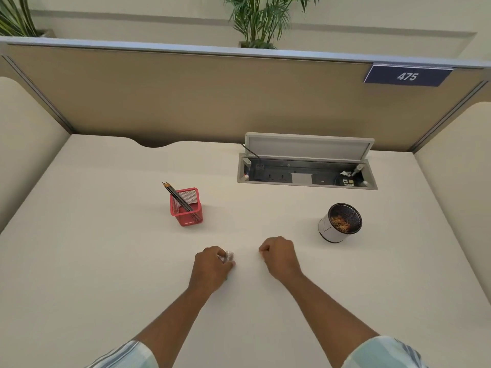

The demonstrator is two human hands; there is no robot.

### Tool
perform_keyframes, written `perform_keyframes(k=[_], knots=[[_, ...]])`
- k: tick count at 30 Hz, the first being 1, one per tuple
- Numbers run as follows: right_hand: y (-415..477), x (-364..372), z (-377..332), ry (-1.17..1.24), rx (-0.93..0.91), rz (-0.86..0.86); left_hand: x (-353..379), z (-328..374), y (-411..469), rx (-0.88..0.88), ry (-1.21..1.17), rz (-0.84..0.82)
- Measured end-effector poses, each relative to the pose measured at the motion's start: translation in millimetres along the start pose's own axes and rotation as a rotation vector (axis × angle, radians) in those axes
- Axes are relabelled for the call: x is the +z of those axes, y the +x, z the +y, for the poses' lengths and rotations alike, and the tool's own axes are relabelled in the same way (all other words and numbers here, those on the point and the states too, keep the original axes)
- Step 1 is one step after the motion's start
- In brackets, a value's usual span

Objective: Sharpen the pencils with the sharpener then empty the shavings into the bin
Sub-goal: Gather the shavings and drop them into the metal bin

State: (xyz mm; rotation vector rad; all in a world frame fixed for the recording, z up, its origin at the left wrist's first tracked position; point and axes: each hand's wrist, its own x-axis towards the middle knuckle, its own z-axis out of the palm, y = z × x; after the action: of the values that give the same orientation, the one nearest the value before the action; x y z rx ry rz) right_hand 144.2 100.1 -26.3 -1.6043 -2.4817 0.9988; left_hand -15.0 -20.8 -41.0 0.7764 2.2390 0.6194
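Observation:
My left hand [214,265] rests on the white desk [106,261] with its fingers curled round a small clear sharpener [229,255], which pokes out beside the thumb. About a hand's width to the right, my right hand [279,254] lies in a loose fist with nothing visible in it. A red mesh holder [186,211] stands further back on the left with two dark pencils [176,196] leaning in it, tips up. At the right stands a small round white bin [340,223] with a dark mesh inside and orange-brown shavings at its bottom.
An open cable box [305,171] with sockets and a plugged black lead is sunk into the desk at the back right. Beige partitions [186,96] close off the desk at the back and both sides. Potted plants stand behind the rear partition.

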Motion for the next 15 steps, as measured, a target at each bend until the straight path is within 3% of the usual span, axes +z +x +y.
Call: perform_keyframes(k=[4, 7, 12, 15], knots=[[-6.6, -43.7, 11.7, 0.468, 0.155, 0.132, -1.1, 2.6, 0.1, 0.001, -0.013, 0.0], [-9.1, -87.4, 27.5, 0.613, 0.18, 0.24, -1.2, 5.9, 0.6, 0.003, -0.007, 0.011], [-4.7, -156.4, 63.7, 0.211, 0.195, 0.556, 0.4, 9.0, 1.5, 0.0, 0.002, 0.013], [6.4, -167.7, 81.6, 0.063, 0.228, 0.558, 1.2, 11.3, 1.8, 0.003, 0.01, 0.015]])
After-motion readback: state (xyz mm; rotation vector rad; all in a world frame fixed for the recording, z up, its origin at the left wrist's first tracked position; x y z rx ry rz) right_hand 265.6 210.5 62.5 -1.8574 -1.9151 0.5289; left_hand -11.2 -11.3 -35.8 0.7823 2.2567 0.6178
